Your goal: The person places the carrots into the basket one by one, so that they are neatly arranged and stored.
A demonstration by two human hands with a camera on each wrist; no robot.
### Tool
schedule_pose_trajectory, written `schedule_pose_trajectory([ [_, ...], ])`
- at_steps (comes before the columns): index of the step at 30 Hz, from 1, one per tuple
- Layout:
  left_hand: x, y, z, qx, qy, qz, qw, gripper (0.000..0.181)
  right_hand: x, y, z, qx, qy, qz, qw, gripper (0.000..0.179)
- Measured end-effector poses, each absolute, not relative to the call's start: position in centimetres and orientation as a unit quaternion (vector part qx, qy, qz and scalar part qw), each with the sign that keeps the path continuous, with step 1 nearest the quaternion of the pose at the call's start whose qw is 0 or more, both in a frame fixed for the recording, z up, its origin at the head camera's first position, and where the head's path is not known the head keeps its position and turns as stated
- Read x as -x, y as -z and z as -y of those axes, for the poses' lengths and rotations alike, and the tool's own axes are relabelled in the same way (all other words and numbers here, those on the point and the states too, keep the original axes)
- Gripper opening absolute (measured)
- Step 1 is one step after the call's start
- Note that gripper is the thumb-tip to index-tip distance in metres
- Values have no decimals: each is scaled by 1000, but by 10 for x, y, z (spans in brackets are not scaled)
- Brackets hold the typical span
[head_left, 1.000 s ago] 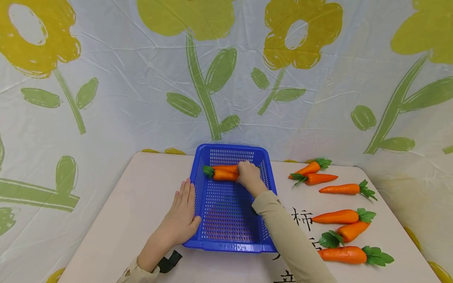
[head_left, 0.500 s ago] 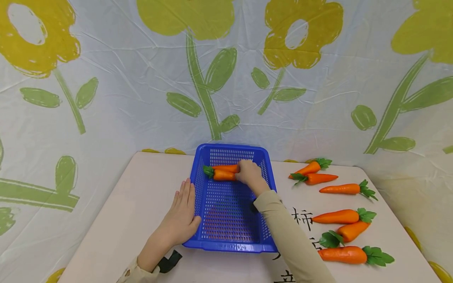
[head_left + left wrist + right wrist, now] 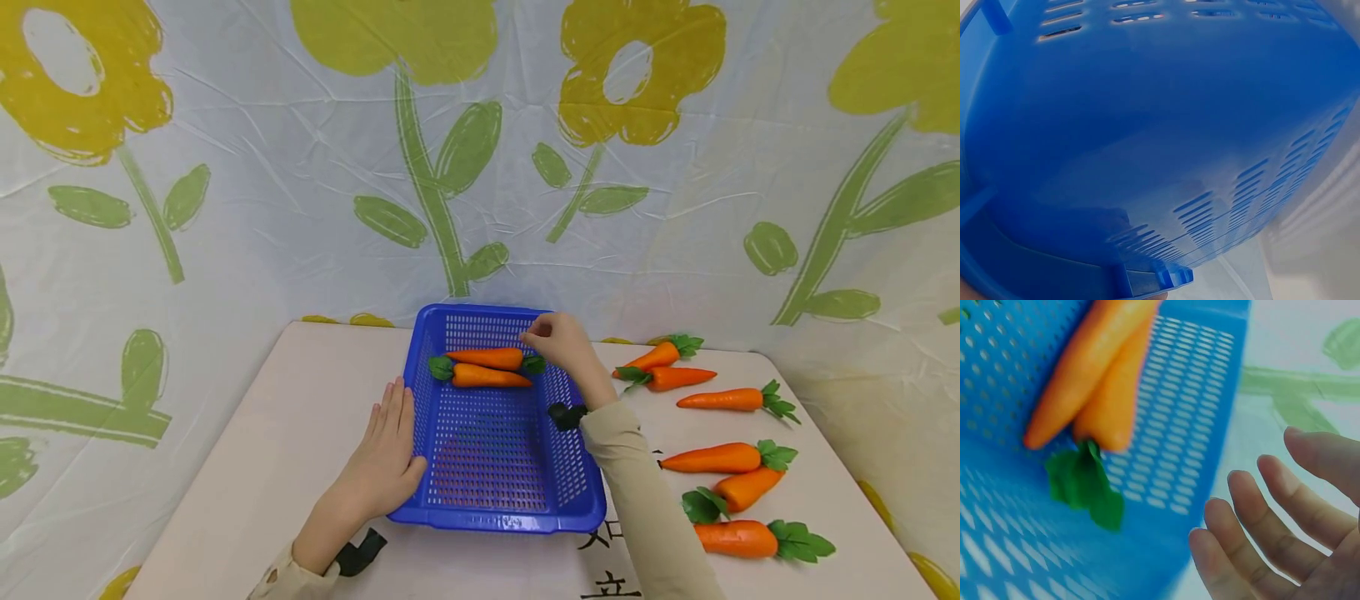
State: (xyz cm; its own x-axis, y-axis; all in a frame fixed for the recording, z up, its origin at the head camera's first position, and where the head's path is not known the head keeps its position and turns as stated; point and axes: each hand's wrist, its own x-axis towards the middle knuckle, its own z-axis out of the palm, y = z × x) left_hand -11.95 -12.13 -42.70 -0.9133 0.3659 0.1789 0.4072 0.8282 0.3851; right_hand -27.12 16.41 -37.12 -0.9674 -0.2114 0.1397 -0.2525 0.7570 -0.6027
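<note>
Two orange carrots with green leaves lie side by side in the blue plastic basket [image 3: 495, 523], the rear carrot [image 3: 491, 358] with its leaves to the right and the front carrot [image 3: 487, 377] with its leaves to the left. My left hand [image 3: 382, 467] rests flat, fingers straight, along the basket's left side; the left wrist view is filled by the basket wall [image 3: 1147, 112]. Over the basket's back right corner is my right hand [image 3: 566, 343], holding nothing. In the right wrist view its fingers are spread and loosely bent beside the rim.
Several more carrots lie on the table to the right, such as one near the back [image 3: 678, 379] and one near the front [image 3: 738, 539]. Black written characters [image 3: 611, 586] mark the white table [image 3: 277, 400]. A flower-printed cloth [image 3: 300, 192] hangs behind.
My right hand has let go of the carrots in the basket and moved up and right to its rim. The left hand stays in place.
</note>
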Motion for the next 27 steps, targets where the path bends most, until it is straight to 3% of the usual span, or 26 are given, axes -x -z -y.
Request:
schedule_pose_trajectory([
  [7, 119, 426, 122, 202, 210, 955, 50, 81, 255, 355, -196, -108, -359, 926, 39, 23],
  [27, 117, 428, 122, 204, 212, 954, 51, 81, 164, 340, -293, -43, -348, 924, 154, 29],
])
